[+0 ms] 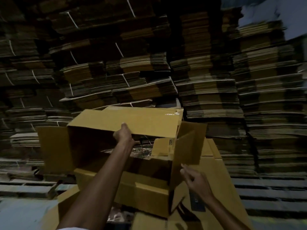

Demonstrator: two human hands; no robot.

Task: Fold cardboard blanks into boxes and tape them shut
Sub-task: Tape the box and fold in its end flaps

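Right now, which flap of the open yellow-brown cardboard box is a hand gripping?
The long upper flap, gripped by the left hand. The short left flap, short right flap and long lower flap go ungripped.

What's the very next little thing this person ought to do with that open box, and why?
Probably fold the right side flap inward with the right hand, which hovers just beside it. The box stands open, flaps splayed out, while the left hand grips the far long flap, steadying it.
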